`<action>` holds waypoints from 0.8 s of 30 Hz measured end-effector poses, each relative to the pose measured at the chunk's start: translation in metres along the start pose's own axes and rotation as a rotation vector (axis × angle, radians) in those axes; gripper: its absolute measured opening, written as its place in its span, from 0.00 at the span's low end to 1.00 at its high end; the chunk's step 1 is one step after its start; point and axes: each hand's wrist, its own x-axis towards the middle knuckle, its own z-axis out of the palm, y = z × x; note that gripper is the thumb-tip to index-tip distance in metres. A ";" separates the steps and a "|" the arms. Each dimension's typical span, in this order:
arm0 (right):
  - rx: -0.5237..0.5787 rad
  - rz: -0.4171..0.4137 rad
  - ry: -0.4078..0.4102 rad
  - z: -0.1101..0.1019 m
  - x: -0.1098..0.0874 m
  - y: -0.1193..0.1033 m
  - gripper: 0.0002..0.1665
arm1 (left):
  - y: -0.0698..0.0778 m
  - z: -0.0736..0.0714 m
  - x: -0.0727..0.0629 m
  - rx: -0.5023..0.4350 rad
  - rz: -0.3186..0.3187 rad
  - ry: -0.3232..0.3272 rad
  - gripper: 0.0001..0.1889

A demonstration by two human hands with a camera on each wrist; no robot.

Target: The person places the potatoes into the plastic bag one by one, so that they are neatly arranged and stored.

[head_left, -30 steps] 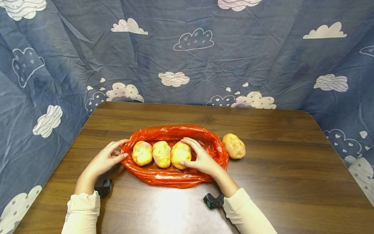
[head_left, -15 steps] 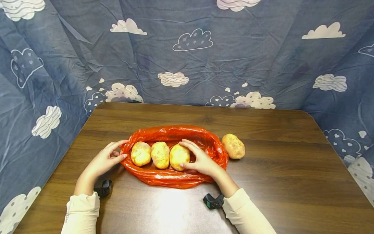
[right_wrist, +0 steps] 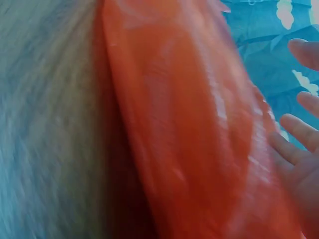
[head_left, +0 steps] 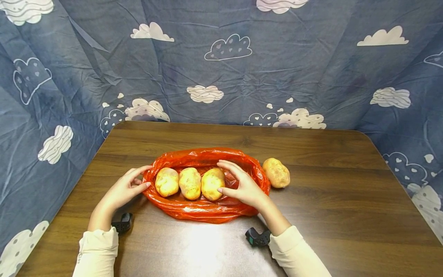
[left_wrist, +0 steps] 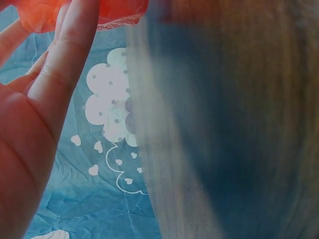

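Inside a red plastic bag [head_left: 211,216], spread open on the table, three potatoes lie in a row: a left potato [head_left: 167,182], a middle potato [head_left: 190,184] and a right potato [head_left: 212,184]. My left hand [head_left: 124,188] holds the bag's left end between thumb and fingers; the left wrist view shows the red film [left_wrist: 122,11] behind a finger. Over the bag's right half, my right hand [head_left: 243,188] has its fingers spread, the thumb tip close to the right potato. A gap shows between its fingers and that potato. Fingers spread in the right wrist view too.
Another potato [head_left: 276,173] lies on the wooden table [head_left: 332,200], against the bag's right end. Black wrist devices [head_left: 122,222] sit below both wrists. A blue cloud-patterned cloth [head_left: 242,77] hangs behind the table.
My right hand has let go of the right potato and drawn back slightly to the right. That potato shifted a little left earlier. The left hand stays at the bag's end.
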 end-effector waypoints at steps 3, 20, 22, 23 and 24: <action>-0.010 -0.015 0.035 -0.008 -0.004 -0.006 0.35 | 0.000 0.000 0.000 -0.004 -0.001 -0.002 0.22; -0.080 -0.097 0.358 -0.056 -0.032 0.009 0.28 | -0.005 0.002 0.001 0.001 0.023 0.004 0.22; -0.118 -0.079 0.379 -0.063 -0.035 0.012 0.28 | -0.005 0.002 0.001 -0.002 0.017 0.003 0.22; -0.119 -0.063 0.381 -0.066 -0.036 0.014 0.28 | -0.005 0.002 0.001 -0.003 0.015 0.002 0.22; -0.124 -0.046 0.388 -0.070 -0.038 0.017 0.28 | -0.005 0.002 0.001 -0.005 0.011 0.000 0.22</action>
